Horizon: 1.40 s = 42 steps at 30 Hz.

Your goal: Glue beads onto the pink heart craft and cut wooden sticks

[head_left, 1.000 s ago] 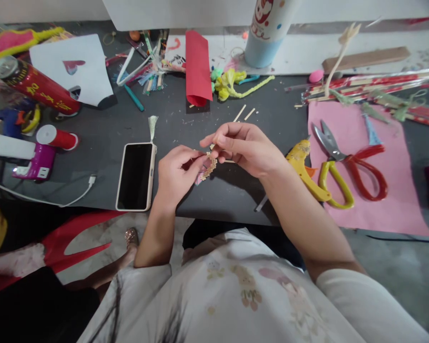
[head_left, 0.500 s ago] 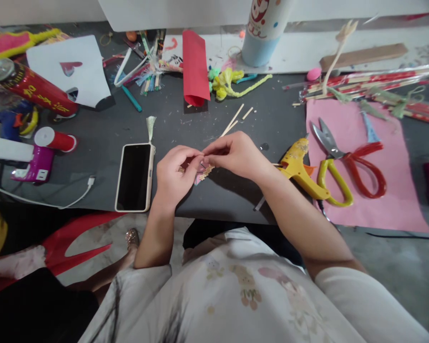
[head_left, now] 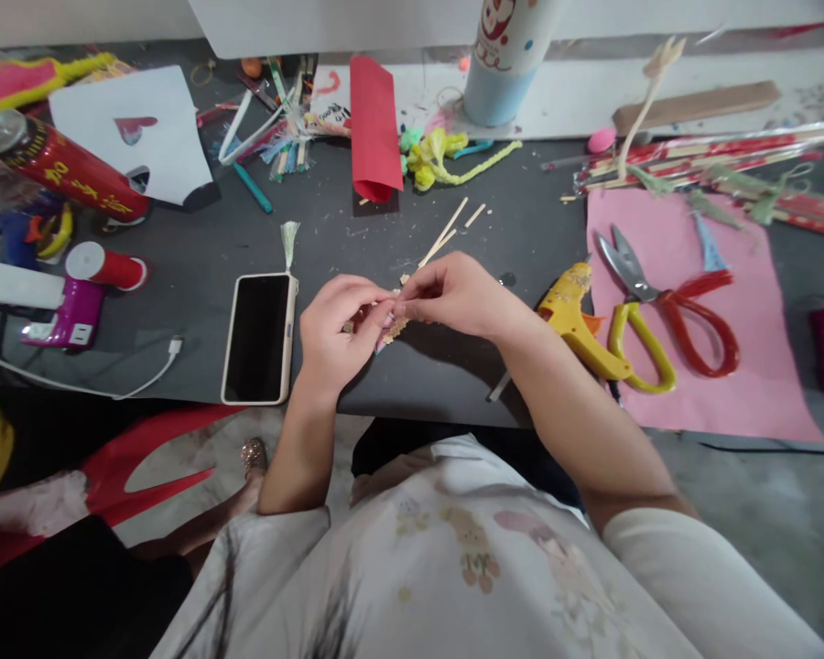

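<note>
Both of my hands meet over the grey table (head_left: 446,394), fingertips touching. Between them is a small pinkish craft piece (head_left: 393,331) edged with tiny tan bits; most of it is covered by my fingers. My left hand (head_left: 340,329) is closed on it, thumb and forefinger pinched. My right hand (head_left: 449,293) pinches at its upper end, and whether anything small sits in those fingertips is hidden. Just beyond my right hand lie thin wooden sticks (head_left: 444,231). A phone (head_left: 258,339) with a pale tassel lies left of my left hand.
To the right are a yellow glue gun (head_left: 571,320) and scissors (head_left: 628,265) on pink paper (head_left: 762,366). A red paper tube (head_left: 374,128) and a bottle (head_left: 504,73) stand behind. Leftward are a red can (head_left: 69,169), a thread spool (head_left: 106,267) and a white cable (head_left: 147,384). Another person's foot (head_left: 253,455) shows below.
My hands stay together, with only slight finger shifts. A little more of the tan-edged piece shows above and between my fingers. The surrounding things have not moved on the table.
</note>
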{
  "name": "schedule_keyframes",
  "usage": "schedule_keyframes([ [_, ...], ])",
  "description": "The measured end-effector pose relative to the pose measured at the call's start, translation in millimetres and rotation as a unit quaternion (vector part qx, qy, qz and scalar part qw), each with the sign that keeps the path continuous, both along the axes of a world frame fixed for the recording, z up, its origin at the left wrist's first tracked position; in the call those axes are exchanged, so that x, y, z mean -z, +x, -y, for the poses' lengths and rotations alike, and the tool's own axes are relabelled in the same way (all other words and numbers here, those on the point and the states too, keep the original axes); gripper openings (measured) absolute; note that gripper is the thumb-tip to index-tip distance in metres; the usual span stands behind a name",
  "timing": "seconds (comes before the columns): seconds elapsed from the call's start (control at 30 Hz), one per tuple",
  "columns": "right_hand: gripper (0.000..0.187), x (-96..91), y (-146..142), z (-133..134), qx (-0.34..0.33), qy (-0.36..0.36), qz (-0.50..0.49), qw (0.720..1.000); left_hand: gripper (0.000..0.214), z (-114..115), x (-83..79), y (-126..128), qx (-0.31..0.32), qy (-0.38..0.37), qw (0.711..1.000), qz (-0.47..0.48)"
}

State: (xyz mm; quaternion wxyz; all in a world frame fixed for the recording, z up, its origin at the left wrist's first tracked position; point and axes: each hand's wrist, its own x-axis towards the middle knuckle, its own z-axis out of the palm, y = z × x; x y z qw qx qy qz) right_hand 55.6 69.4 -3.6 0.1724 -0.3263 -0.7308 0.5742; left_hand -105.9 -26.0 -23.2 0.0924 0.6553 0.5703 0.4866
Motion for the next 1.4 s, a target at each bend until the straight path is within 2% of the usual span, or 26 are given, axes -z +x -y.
schedule_keyframes([
  [0.1, 0.011, -5.2, 8.6, -7.5, 0.063, 0.101, 0.064, 0.991, 0.010, -0.8, 0.3, 1.0, -0.019, -0.028, 0.999, -0.011],
  [0.2, 0.013, -10.3, 17.9, -16.4, 0.112, 0.148, 0.121, 0.975, 0.013, -0.9, 0.8, 1.4, -0.028, -0.038, 0.999, -0.027],
  [0.27, 0.016, -11.4, 23.0, -21.8, 0.123, 0.176, 0.159, 0.964, 0.013, -1.1, 0.7, 1.4, -0.033, -0.034, 0.998, -0.040],
  [0.4, 0.013, -9.4, 31.2, -27.1, 0.121, 0.279, 0.217, 0.928, 0.014, -1.5, -0.1, 1.7, -0.042, -0.024, 0.997, -0.053],
  [0.5, 0.015, -10.8, 37.7, -24.4, 0.102, 0.314, 0.263, 0.906, 0.014, -1.8, -0.3, 2.3, -0.041, -0.018, 0.997, -0.061],
  [0.6, 0.029, -18.2, 44.0, -17.6, 0.091, 0.314, 0.307, 0.894, 0.014, -2.1, 0.6, 2.7, -0.032, -0.009, 0.997, -0.068],
  [0.83, 0.015, -33.4, 55.1, 1.0, 0.132, 0.297, 0.313, 0.892, 0.016, -1.8, 3.2, 2.1, -0.027, -0.014, 0.996, -0.081],
  [0.97, 0.022, -34.9, 61.2, 13.5, 0.153, 0.295, 0.321, 0.887, 0.017, -1.7, 5.5, 1.3, -0.026, -0.020, 0.997, -0.075],
  [1.03, 0.023, -35.3, 64.8, 21.0, 0.156, 0.286, 0.318, 0.890, 0.018, -2.1, 7.1, 0.8, -0.022, -0.020, 0.997, -0.073],
  [1.13, 0.013, -34.7, 70.7, 33.3, 0.156, 0.267, 0.297, 0.903, 0.018, -3.0, 9.3, 0.1, -0.019, -0.029, 0.997, -0.069],
  [1.4, 0.019, -27.6, 82.6, 55.1, 0.132, 0.227, 0.285, 0.922, 0.016, -5.9, 8.3, 0.2, -0.021, -0.040, 0.995, -0.085],
])
